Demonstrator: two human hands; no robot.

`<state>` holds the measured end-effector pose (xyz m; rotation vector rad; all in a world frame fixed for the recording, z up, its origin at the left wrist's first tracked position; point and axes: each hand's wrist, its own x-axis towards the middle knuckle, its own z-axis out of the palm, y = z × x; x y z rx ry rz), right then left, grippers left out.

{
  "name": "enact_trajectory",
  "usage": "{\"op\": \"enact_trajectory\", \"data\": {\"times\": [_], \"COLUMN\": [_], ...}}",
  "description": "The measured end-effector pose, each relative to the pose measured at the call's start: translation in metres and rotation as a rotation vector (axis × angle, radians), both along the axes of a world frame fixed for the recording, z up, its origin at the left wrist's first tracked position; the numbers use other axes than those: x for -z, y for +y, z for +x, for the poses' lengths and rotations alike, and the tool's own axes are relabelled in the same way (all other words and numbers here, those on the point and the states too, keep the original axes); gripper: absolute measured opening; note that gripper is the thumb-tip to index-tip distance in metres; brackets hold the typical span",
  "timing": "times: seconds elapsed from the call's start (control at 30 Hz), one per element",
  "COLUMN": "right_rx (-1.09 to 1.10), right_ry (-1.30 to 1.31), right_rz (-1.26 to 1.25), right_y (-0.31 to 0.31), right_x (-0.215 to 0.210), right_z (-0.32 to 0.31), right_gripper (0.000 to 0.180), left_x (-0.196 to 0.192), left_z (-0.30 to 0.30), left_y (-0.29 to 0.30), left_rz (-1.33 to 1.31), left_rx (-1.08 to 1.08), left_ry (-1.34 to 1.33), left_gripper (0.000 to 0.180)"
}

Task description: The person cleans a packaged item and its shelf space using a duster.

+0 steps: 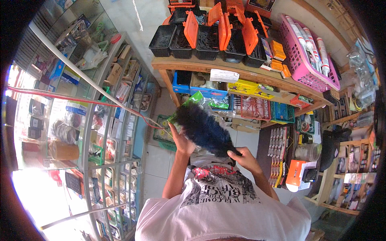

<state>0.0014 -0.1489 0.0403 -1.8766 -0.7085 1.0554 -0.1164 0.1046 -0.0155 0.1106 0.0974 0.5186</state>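
Observation:
A dark, fluffy feather duster [207, 128] is held slantwise in front of my chest. My right hand [246, 159] is closed round its narrow handle end at the lower right. Its bushy end lies up and to the left, over a clear plastic packet with green print [196, 97]. My left hand [183, 140] grips the near left edge of that packet, its thumb upright beside the duster. The duster covers most of the packet, so its contents cannot be made out.
Ahead, a wooden shelf [189, 64] carries black bins [207, 42] with orange lids and a pink basket [299, 60] of white tubes. A glass display case [86, 132] stands at the left. Red and white cables [72, 98] cross in front of it. Stocked wooden racks [354, 140] line the right.

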Motion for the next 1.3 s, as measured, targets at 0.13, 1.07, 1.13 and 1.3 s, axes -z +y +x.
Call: {"op": "enact_trajectory", "data": {"times": [0.13,1.07,1.13,1.3], "right_rx": [0.03,-0.156,-0.087,-0.118], "right_ry": [-0.015,0.053,0.077,0.062], "right_rz": [-0.054,-0.201,-0.158,-0.143], "right_y": [0.002,-0.017,-0.016,-0.016], "right_x": [0.002,0.009,0.009,0.009], "right_z": [-0.006,0.011,0.011,0.013], "right_gripper": [0.045,0.054,0.053,0.053], "left_x": [-0.002,-0.006,-0.006,-0.005], "left_z": [0.003,0.005,0.006,0.007], "left_y": [-0.002,0.018,0.021,0.022], "left_rz": [0.058,-0.014,0.004,0.044], "left_rx": [-0.047,-0.072,-0.089,-0.05], "left_ry": [-0.075,-0.014,0.08,-0.053], "left_gripper": [0.072,0.096,0.098,0.098]}}
